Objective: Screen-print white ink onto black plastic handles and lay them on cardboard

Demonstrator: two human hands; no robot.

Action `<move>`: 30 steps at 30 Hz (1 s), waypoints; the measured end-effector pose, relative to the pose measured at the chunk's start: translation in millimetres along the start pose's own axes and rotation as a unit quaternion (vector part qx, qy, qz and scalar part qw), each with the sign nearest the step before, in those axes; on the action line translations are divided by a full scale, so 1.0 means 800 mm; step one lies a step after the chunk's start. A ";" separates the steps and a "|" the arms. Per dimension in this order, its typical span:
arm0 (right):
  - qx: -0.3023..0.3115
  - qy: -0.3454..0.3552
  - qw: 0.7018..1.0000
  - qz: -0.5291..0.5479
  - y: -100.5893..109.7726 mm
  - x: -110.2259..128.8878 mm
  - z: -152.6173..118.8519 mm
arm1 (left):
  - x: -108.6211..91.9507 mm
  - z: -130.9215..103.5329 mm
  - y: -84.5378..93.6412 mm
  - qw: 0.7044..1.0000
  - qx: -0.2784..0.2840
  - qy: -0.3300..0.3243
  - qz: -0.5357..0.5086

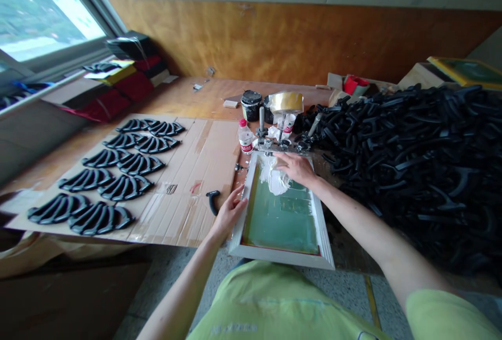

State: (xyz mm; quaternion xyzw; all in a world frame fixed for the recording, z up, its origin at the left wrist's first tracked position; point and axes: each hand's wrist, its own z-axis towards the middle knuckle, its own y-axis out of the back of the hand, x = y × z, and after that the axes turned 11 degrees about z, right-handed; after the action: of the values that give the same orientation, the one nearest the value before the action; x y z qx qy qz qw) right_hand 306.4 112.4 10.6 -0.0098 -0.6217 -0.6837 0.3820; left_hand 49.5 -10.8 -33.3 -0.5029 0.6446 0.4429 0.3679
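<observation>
A screen printing frame (282, 261) with a pale metal rim and green mesh lies in front of me, its far end at a metal hinge clamp (284, 147). My left hand (232, 208) is closed on the frame's left rim, fingers outside and thumb toward the mesh. Over the far end of the mesh, my right hand (298, 168) has its fingers bent beside a smear of thick white ink (277, 182). Whatever those fingers hold is hidden by the hand and the ink. Left of the frame, a single black curved handle (213, 201) lies on cardboard.
Black handles (125, 185) lie in fanned rows on the cardboard sheet (192, 172). A large heap of black handles (423, 162) fills the right side. Behind the frame stand a red-capped bottle (246, 138), a black-lidded tub (251, 105) and a yellow tape roll (287, 102).
</observation>
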 end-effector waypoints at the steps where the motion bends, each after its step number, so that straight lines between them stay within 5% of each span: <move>1: -0.013 -0.027 1.000 -0.001 0.009 -0.007 0.017 | -0.012 -0.004 0.004 1.000 0.000 -0.007 -0.005; 4: -0.065 -0.089 0.994 0.007 0.040 -0.047 0.038 | -0.057 -0.008 0.013 0.999 -0.021 -0.031 -0.008; 7: -0.160 -0.168 0.972 0.043 0.057 -0.097 0.006 | -0.104 0.004 0.013 0.993 -0.052 -0.095 -0.054; 10: -0.180 -0.236 0.953 0.050 0.037 -0.122 -0.049 | -0.141 0.029 0.007 0.980 -0.069 -0.158 -0.101; 13: -0.088 -0.181 0.978 0.053 -0.010 -0.106 -0.089 | -0.150 0.047 -0.002 0.976 -0.085 -0.155 -0.131; 16: 0.014 -0.095 0.995 0.014 -0.048 -0.061 -0.102 | -0.121 0.041 -0.025 0.976 -0.097 -0.106 -0.166; 20: -0.028 -0.092 0.995 -0.026 -0.070 0.021 -0.112 | -0.049 0.000 -0.075 0.984 0.086 0.072 -0.136; 23: -0.003 0.005 1.000 0.006 -0.080 0.068 -0.128 | -0.001 -0.021 -0.086 0.975 0.098 0.140 -0.139; 26: -0.003 -0.031 0.999 0.014 -0.076 0.048 -0.146 | 0.041 -0.014 -0.041 0.984 0.010 0.162 -0.068; 28: -0.042 -0.195 0.979 -0.043 -0.063 -0.002 -0.159 | 0.069 0.000 0.010 0.980 -0.078 0.185 0.011; 30: -0.015 -0.345 0.933 -0.105 -0.049 -0.059 -0.170 | 0.096 0.014 0.061 0.961 -0.160 0.200 0.104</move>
State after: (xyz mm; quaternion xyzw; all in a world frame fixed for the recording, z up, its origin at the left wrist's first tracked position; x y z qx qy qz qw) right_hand 381.7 17.2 -76.1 -0.1859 -0.7027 -0.6832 0.0699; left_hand -14.7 -20.0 -98.3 -0.5633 0.6749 0.4665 0.0981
